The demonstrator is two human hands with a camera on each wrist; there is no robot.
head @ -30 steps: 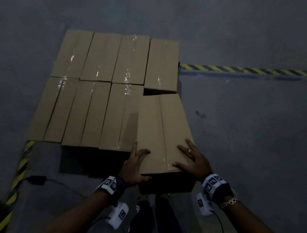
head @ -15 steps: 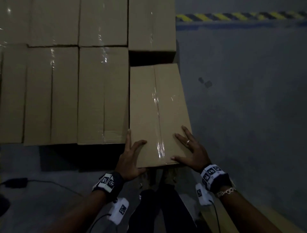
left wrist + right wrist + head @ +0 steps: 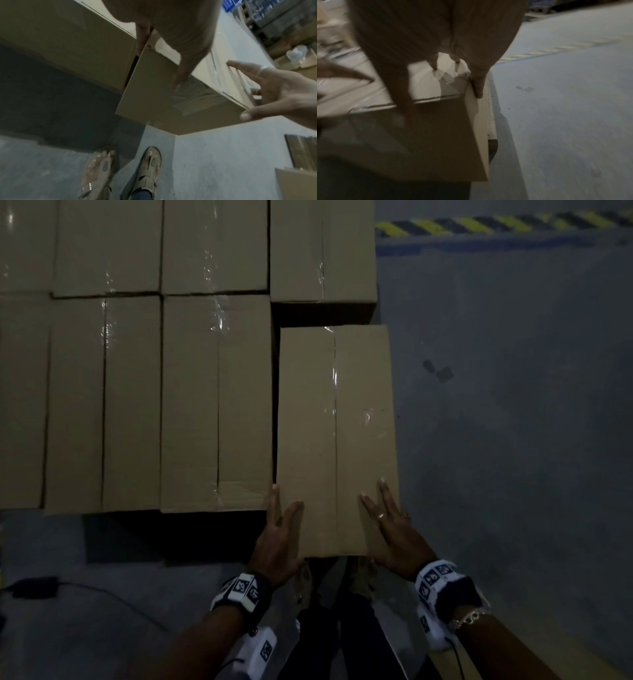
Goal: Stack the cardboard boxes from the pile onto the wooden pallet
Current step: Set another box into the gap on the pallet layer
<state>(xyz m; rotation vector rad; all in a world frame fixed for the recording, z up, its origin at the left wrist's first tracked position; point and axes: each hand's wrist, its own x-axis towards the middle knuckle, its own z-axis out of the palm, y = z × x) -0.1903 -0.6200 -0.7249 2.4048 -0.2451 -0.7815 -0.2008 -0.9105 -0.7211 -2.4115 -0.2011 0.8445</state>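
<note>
Cardboard fills most of the head view: a layer of stacked boxes (image 3: 137, 392) covers the upper left, their taped seams running from 12 to 6 o'clock. At 1 o'clock a black-and-yellow hazard stripe (image 3: 496, 224) crosses the grey floor (image 3: 513, 440), and at 8 o'clock a dark cable (image 3: 102, 594) trails over the concrete. The person's sandalled feet (image 3: 123, 169) stand directly below the near end of the stack.

One cardboard box (image 3: 335, 440) lies at the right edge of the layer, pressed close against its neighbour on the 9 o'clock side, with a dark gap between its far end and the box at 12 o'clock. Its near end juts out past the front edge of the other boxes toward the person. In the right wrist view a pale wooden pallet (image 3: 491, 119) edge seems to show just under the box's right side, though the blur makes that uncertain.

Both hands sit at the box's near end, around 6 o'clock. The left hand (image 3: 279, 535) lies at the near left corner, fingers straight and spread, thumb on the top face. The right hand (image 3: 394, 529) rests flat on the top near the right corner, fingers extended and splayed, a ring on one finger.
</note>
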